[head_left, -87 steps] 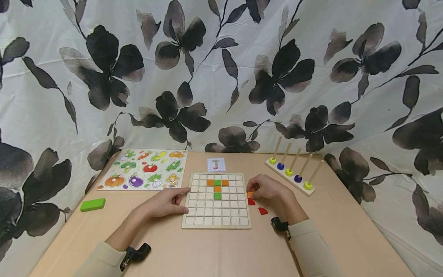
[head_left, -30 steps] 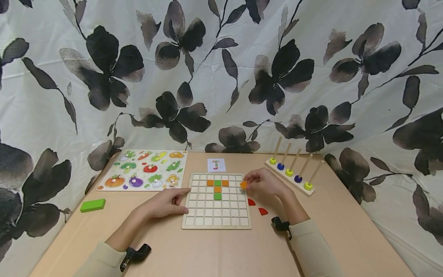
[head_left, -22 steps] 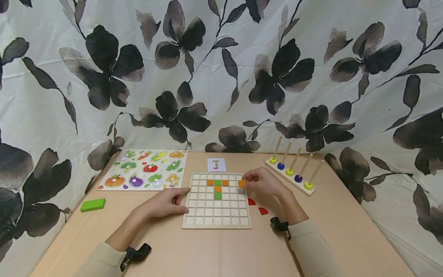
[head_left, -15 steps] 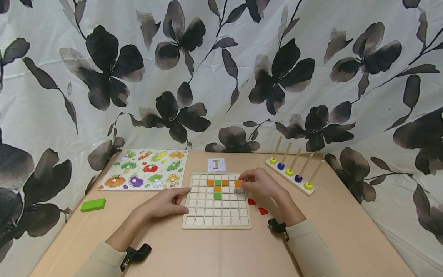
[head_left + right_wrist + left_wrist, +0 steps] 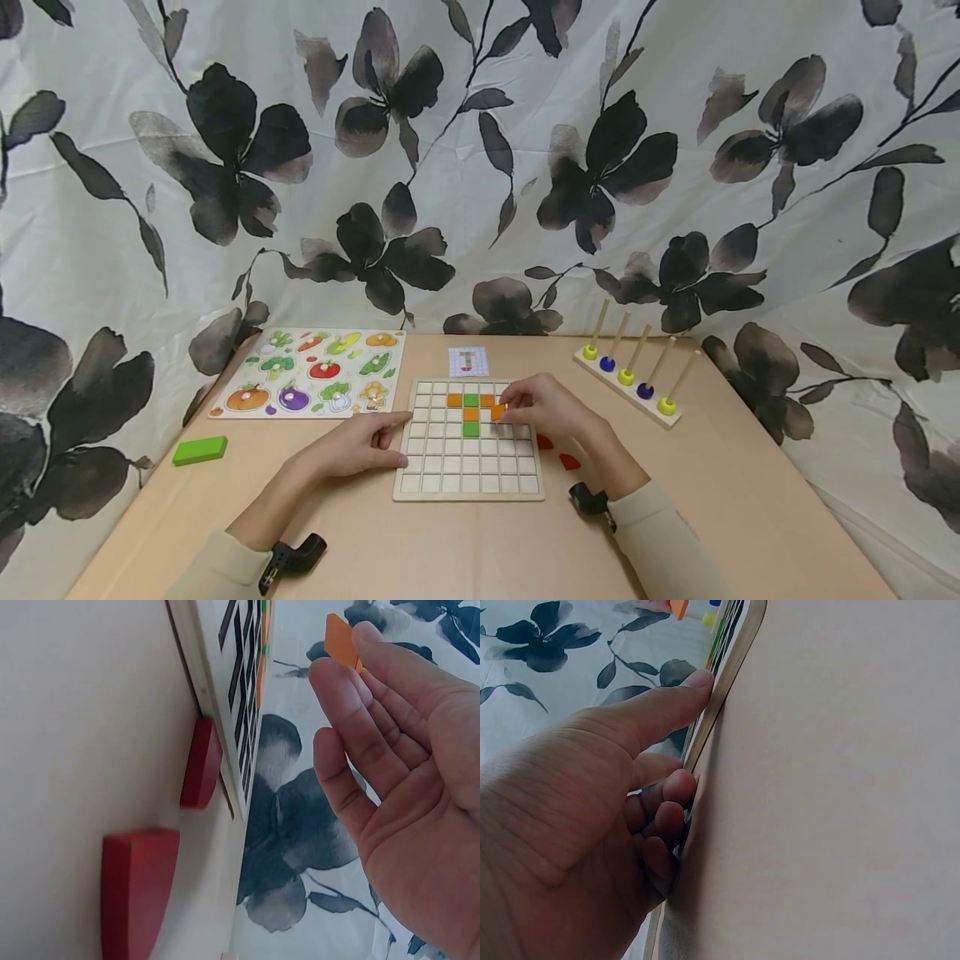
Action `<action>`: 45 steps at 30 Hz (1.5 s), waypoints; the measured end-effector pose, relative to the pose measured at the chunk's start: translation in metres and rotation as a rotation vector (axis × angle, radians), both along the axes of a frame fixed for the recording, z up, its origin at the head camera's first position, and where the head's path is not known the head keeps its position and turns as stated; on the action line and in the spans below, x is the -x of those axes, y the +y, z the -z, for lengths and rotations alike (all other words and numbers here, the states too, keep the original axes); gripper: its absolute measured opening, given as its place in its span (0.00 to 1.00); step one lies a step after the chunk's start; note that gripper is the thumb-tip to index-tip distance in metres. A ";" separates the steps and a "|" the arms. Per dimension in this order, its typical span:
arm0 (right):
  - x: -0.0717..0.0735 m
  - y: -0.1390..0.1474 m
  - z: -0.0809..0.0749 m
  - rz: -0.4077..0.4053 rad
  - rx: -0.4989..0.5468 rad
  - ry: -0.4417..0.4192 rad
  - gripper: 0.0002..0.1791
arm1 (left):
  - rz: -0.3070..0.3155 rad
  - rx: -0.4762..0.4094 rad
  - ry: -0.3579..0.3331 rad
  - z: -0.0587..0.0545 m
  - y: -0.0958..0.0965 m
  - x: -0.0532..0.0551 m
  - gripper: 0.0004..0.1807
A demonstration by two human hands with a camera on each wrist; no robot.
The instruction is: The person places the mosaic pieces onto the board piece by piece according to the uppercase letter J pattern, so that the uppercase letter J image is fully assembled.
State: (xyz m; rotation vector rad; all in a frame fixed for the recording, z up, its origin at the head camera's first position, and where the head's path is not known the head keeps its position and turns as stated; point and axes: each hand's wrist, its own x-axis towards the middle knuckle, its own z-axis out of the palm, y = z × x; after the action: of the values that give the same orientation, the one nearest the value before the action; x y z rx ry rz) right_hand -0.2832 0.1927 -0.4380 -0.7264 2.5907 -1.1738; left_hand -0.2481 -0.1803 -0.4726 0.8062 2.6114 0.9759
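Observation:
A wooden grid board [image 5: 442, 462] lies on the table, with several orange and green square tiles [image 5: 471, 414] in its upper cells. Between thumb and fingers my right hand [image 5: 551, 407] pinches another orange tile [image 5: 498, 412], held over the board just right of the tile column; the right wrist view shows this orange tile [image 5: 343, 641] raised off the board. My left hand [image 5: 360, 444] touches the board's left edge with thumb and index finger. In the left wrist view its thumb tip [image 5: 699, 679] presses the rim, the other fingers bent beneath.
Two red pieces [image 5: 569, 462] lie right of the board. A small pattern card [image 5: 468, 362] sits behind it. A vegetable puzzle board [image 5: 311, 392] and a green block [image 5: 199, 451] are at left. A peg stand [image 5: 628, 379] with rings stands at right rear.
My right hand picked up the orange tile beside the board's right edge and carried it leftward over the grid. The left hand has stayed at the board's left edge.

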 end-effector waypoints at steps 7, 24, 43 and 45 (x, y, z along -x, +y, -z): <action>-0.003 -0.012 -0.001 -0.044 -0.023 -0.005 0.12 | -0.001 0.004 0.007 -0.001 0.001 0.001 0.43; -0.011 -0.034 0.000 -0.148 -0.121 0.071 0.09 | -0.004 -0.002 -0.007 0.000 0.000 0.001 0.44; -0.013 -0.048 0.009 -0.208 -0.220 0.108 0.08 | -0.006 0.011 0.013 0.001 0.000 0.002 0.44; -0.013 -0.048 0.010 -0.214 -0.230 0.122 0.08 | -0.008 0.009 0.011 0.002 0.000 0.001 0.44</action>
State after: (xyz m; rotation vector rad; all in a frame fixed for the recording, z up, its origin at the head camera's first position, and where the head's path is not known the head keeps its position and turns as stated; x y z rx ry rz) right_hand -0.2699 0.1447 -0.4477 -1.0191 2.6061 -0.7768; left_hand -0.2495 -0.1805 -0.4743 0.8018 2.6280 0.9641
